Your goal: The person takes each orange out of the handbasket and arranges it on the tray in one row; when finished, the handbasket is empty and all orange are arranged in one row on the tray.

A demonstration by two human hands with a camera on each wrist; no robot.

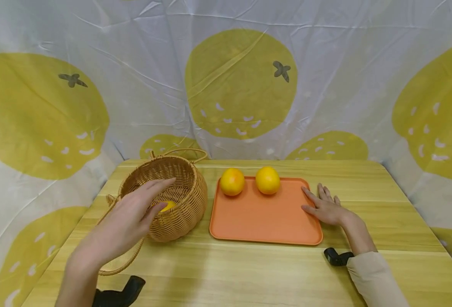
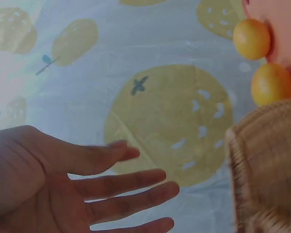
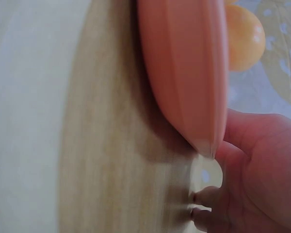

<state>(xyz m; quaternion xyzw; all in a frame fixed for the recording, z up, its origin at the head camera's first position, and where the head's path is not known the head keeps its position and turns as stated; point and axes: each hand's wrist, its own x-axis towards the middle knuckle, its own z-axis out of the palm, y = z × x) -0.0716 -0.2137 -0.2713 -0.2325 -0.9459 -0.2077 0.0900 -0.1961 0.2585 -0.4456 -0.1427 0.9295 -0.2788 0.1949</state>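
Observation:
My left hand [image 1: 122, 217] hovers over the near side of a round wicker basket [image 1: 183, 209], thumb apart from the straight fingers, holding nothing. Inside that basket a yellow-orange fruit [image 1: 168, 206] shows in part behind the thumb. At the right side of an orange rectangular tray [image 1: 264, 217], my right hand [image 1: 327, 209] rests on the rim, thumb and index finger reaching over it and the other fingers spread outside. Two oranges, a left one [image 1: 232, 182] and a right one [image 1: 268, 180], sit along the tray's far edge.
The basket's handles loop out, one at the back [image 1: 187, 150] and one at the near left [image 1: 128, 264]. A wooden table [image 1: 226, 273] carries everything. Behind it hangs a white curtain [image 1: 153, 85] printed with yellow fruit. Black straps with mounts [image 1: 337, 257] are on both wrists.

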